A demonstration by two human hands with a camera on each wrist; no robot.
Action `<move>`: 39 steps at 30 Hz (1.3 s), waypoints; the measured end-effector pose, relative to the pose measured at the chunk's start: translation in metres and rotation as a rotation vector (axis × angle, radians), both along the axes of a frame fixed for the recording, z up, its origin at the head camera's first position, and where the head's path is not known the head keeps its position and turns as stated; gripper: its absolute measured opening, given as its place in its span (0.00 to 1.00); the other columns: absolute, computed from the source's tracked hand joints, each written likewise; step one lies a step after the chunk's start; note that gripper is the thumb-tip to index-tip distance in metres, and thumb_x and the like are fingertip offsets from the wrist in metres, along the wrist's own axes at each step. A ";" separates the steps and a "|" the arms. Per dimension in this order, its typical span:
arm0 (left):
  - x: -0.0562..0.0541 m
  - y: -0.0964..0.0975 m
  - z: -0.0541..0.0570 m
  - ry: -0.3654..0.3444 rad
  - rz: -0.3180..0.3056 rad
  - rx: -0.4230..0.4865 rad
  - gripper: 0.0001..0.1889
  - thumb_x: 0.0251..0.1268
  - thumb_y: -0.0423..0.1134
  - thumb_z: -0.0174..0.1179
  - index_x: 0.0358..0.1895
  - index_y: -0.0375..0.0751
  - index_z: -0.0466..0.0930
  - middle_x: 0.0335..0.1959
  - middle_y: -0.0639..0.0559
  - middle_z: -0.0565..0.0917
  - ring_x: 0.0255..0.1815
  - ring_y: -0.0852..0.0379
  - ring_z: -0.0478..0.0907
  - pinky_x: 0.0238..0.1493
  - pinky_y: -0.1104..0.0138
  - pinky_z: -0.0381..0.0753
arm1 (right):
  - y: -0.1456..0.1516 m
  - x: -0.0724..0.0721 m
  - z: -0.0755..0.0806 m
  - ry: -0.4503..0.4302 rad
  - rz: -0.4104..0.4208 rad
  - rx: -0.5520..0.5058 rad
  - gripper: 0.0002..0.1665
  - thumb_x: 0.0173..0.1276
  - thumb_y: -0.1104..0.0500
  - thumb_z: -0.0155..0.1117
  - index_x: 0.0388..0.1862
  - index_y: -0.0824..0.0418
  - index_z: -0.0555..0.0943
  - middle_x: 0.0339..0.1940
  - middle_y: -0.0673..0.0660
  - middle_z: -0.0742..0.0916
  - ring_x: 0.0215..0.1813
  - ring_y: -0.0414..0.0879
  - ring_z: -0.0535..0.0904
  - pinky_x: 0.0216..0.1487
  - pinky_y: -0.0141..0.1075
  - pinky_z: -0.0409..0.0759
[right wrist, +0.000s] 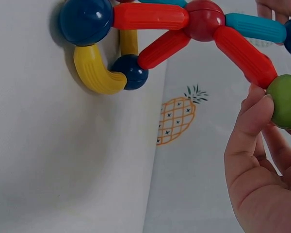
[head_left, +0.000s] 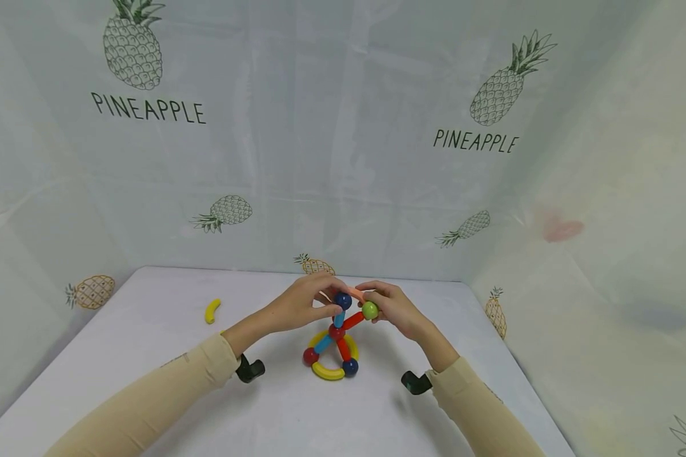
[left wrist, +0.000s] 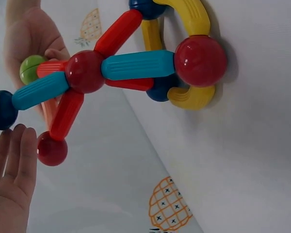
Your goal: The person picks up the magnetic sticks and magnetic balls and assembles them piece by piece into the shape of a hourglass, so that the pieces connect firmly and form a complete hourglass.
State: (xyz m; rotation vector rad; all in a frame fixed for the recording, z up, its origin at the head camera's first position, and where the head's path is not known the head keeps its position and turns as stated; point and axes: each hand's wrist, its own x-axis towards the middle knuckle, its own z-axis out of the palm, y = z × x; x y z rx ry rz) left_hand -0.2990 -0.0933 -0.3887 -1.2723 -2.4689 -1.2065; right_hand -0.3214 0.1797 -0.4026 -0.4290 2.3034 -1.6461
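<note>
A magnetic ball-and-stick model stands on the table, its base a ring of curved yellow sticks joined by balls. Blue and red sticks rise from it to a central red ball. My left hand holds the dark blue ball at the tip of an upper blue stick, thumb on its near side. My right hand pinches the green ball on the end of an upper red stick. Between the hands lies an orange stick, partly hidden by fingers. Another red ball caps a third upper stick.
A loose curved yellow stick lies on the white table to the left. Behind the table hangs a pale curtain printed with pineapples. Black wrist mounts project beneath both sleeves.
</note>
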 end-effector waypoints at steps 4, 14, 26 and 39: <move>-0.001 -0.007 0.001 -0.012 0.023 -0.011 0.22 0.71 0.39 0.72 0.66 0.48 0.81 0.55 0.57 0.82 0.54 0.54 0.85 0.54 0.66 0.88 | -0.001 -0.001 -0.001 -0.006 -0.004 0.002 0.22 0.84 0.51 0.56 0.70 0.58 0.80 0.51 0.62 0.87 0.44 0.52 0.82 0.45 0.36 0.85; 0.004 -0.058 0.006 0.025 0.177 -0.055 0.25 0.69 0.39 0.74 0.67 0.47 0.80 0.60 0.55 0.82 0.55 0.55 0.85 0.55 0.64 0.88 | -0.001 -0.001 -0.001 -0.020 -0.020 -0.011 0.22 0.83 0.53 0.56 0.70 0.58 0.80 0.49 0.61 0.88 0.42 0.52 0.83 0.45 0.35 0.85; 0.015 -0.159 -0.047 -0.019 0.336 -0.161 0.25 0.64 0.33 0.76 0.63 0.49 0.81 0.57 0.57 0.83 0.52 0.52 0.84 0.52 0.65 0.88 | -0.001 -0.001 0.000 -0.019 -0.018 -0.008 0.22 0.84 0.52 0.56 0.70 0.57 0.80 0.55 0.69 0.86 0.44 0.52 0.83 0.45 0.35 0.85; 0.011 -0.181 -0.089 -0.103 0.346 -0.277 0.23 0.60 0.32 0.79 0.57 0.46 0.83 0.48 0.53 0.83 0.46 0.54 0.80 0.46 0.67 0.86 | -0.002 -0.001 0.000 -0.018 -0.020 -0.010 0.22 0.84 0.53 0.56 0.70 0.58 0.80 0.53 0.67 0.86 0.43 0.52 0.82 0.45 0.35 0.85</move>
